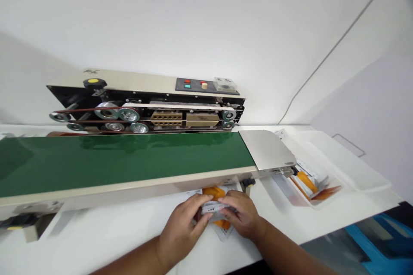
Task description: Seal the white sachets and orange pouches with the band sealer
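Observation:
Both of my hands are closed on a small printed plastic pouch point(213, 209), pinching it from either side just in front of the conveyor. My left hand point(185, 227) has its thumb and fingers on the pouch's left end. At the opposite end, my right hand point(241, 215) grips it the same way. More orange and white pouches point(214, 192) lie behind and below it on the table, partly covered by my fingers. The contents of the held pouch cannot be made out.
A band sealing machine point(145, 111) with pulleys and belts stands along the wall behind a green conveyor belt point(129, 159). The metal end plate point(267, 150) overhangs a white plastic bin point(300, 195) with orange and white pouches inside. Blue crates point(377, 240) are below, at right.

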The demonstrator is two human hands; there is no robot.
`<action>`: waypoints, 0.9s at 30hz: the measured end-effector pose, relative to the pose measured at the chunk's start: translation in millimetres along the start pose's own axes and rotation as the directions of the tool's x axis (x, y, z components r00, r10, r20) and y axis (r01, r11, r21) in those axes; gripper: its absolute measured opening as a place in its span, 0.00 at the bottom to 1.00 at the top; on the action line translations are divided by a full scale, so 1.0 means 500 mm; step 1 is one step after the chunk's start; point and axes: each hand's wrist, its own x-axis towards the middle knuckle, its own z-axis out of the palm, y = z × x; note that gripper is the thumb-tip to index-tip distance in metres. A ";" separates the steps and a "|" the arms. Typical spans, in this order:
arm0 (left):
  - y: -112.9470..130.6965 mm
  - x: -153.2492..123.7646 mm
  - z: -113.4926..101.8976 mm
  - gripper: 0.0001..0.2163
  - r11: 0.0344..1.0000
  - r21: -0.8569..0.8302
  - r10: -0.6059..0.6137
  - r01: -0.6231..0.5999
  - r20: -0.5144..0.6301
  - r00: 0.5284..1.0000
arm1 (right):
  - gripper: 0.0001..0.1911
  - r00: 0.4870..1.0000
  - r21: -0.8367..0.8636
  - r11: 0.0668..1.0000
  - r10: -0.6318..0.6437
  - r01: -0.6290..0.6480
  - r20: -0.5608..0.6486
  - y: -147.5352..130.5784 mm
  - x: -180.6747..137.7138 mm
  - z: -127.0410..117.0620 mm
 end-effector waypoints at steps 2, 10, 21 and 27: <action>0.000 -0.001 0.002 0.13 1.000 -0.014 -0.006 0.006 0.005 1.000 | 0.11 1.000 0.023 1.000 0.006 -0.005 -0.026 -0.004 0.001 -0.003; 0.001 -0.007 0.005 0.13 0.998 -0.045 -0.052 0.053 0.029 0.998 | 0.10 0.997 0.145 0.989 0.047 -0.037 -0.064 -0.009 0.005 -0.006; 0.009 -0.004 -0.016 0.15 0.992 -0.108 0.069 -0.060 0.078 0.995 | 0.10 0.988 0.355 0.930 0.130 -0.092 -0.083 -0.008 0.000 -0.002; 0.023 0.012 -0.016 0.10 0.992 -0.121 -0.004 0.021 0.140 0.990 | 0.08 0.987 0.342 0.937 0.119 -0.074 -0.111 -0.011 -0.001 -0.004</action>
